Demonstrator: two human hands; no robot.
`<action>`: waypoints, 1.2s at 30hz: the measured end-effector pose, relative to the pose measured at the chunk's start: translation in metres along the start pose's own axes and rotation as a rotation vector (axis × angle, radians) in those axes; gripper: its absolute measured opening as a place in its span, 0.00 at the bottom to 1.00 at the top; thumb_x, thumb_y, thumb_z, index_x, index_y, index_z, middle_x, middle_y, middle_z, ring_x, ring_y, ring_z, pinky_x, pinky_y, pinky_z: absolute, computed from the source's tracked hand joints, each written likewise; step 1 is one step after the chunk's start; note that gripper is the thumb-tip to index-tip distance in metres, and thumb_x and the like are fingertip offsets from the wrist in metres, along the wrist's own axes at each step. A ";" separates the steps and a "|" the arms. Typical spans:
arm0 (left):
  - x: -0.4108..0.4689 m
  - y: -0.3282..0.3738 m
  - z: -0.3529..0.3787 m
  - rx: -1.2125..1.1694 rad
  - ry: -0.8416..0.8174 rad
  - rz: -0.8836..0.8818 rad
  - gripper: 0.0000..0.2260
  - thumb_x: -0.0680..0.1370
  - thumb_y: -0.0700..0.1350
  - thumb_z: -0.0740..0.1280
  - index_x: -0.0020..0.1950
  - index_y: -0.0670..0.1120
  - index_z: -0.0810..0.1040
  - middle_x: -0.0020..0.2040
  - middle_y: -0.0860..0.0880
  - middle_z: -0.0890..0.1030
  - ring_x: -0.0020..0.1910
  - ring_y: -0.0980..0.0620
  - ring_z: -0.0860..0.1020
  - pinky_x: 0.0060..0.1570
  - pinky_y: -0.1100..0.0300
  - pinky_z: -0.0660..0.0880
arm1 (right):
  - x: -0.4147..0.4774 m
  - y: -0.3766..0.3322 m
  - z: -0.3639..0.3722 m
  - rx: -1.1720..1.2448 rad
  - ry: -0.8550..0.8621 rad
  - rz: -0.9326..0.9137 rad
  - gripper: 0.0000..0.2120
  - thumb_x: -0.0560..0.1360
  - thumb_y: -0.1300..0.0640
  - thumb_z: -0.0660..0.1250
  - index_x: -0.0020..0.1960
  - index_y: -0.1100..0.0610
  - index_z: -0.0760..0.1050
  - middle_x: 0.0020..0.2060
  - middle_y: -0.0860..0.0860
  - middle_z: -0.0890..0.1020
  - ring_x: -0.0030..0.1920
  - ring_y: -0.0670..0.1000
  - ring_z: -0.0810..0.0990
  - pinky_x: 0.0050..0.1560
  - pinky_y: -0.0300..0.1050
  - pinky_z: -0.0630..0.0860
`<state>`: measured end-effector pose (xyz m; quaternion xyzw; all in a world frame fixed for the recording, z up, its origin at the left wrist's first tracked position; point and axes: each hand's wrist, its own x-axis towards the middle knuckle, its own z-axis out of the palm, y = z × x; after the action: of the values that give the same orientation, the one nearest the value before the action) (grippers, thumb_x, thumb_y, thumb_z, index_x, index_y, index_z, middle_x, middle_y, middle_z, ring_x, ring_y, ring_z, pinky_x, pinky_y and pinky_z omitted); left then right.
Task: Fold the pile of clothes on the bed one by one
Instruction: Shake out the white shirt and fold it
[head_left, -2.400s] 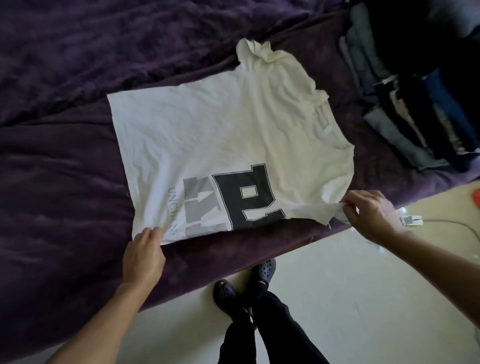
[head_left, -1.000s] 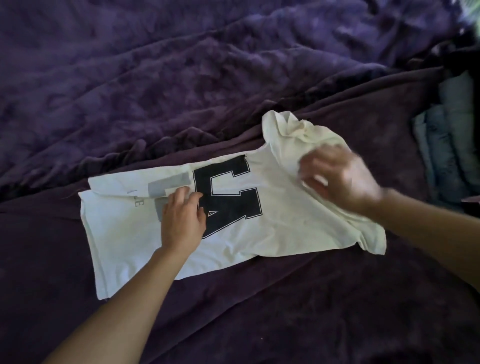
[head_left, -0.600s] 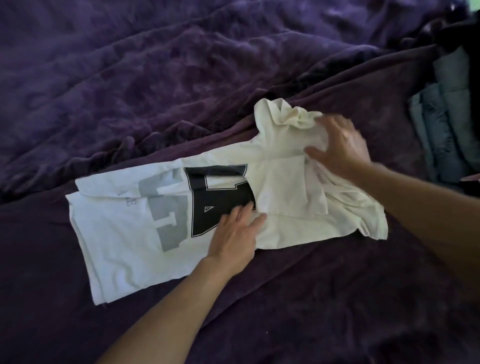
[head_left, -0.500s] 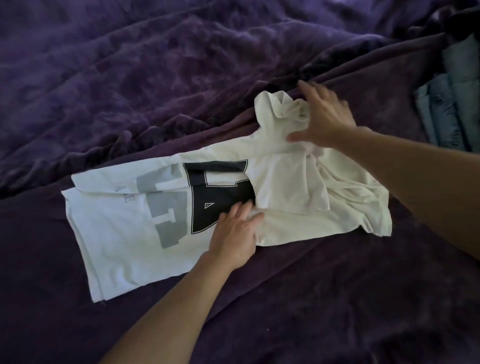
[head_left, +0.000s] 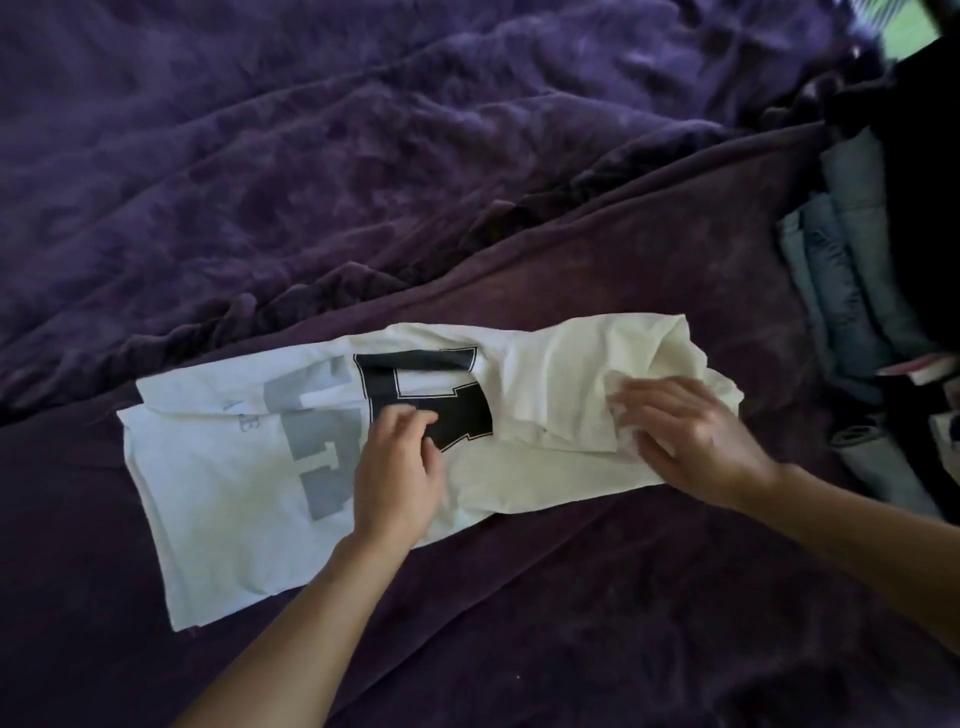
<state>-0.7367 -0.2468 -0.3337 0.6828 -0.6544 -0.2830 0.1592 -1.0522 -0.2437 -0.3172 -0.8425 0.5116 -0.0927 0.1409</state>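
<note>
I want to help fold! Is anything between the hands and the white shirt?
Nothing visible is. The left hand rests on the shirt, by its black letter, and the right hand touches its crumpled end.

**Space around the shirt – what's open, what's blocked**

Loads of flat bed (head_left: 571, 623) is left open on the near side, so the T-shirt (head_left: 218, 467) can be reached from the front without anything being bumped. The far side is hemmed in by a rumpled purple blanket (head_left: 311, 156), bunched up just beside the shirt's far edge. On the right, a stack of folded clothes (head_left: 852, 291) is parked near the shirt's end, with a strip of bare bed left between them.
</note>
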 end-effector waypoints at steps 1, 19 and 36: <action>0.000 0.004 0.000 0.015 0.056 0.077 0.13 0.73 0.33 0.65 0.57 0.40 0.79 0.57 0.44 0.76 0.55 0.44 0.76 0.51 0.50 0.76 | -0.007 0.008 0.000 0.041 0.064 0.189 0.15 0.68 0.63 0.75 0.55 0.56 0.80 0.60 0.54 0.79 0.62 0.58 0.76 0.55 0.60 0.74; -0.050 -0.033 -0.027 -0.241 0.004 -0.238 0.14 0.75 0.31 0.62 0.58 0.42 0.79 0.54 0.47 0.78 0.51 0.48 0.78 0.52 0.64 0.70 | 0.110 -0.134 -0.039 0.839 -0.192 0.616 0.17 0.72 0.58 0.73 0.60 0.50 0.77 0.46 0.50 0.80 0.42 0.49 0.79 0.40 0.39 0.77; -0.087 -0.087 0.007 0.313 -0.349 -0.038 0.25 0.80 0.48 0.57 0.76 0.52 0.56 0.78 0.47 0.48 0.76 0.48 0.50 0.69 0.50 0.58 | 0.130 -0.097 0.070 0.289 0.020 0.818 0.33 0.69 0.45 0.73 0.69 0.52 0.66 0.64 0.52 0.72 0.64 0.55 0.71 0.58 0.55 0.73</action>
<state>-0.6700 -0.1525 -0.3749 0.6522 -0.6950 -0.2947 -0.0694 -0.8908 -0.3070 -0.3496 -0.5410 0.7866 -0.1078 0.2775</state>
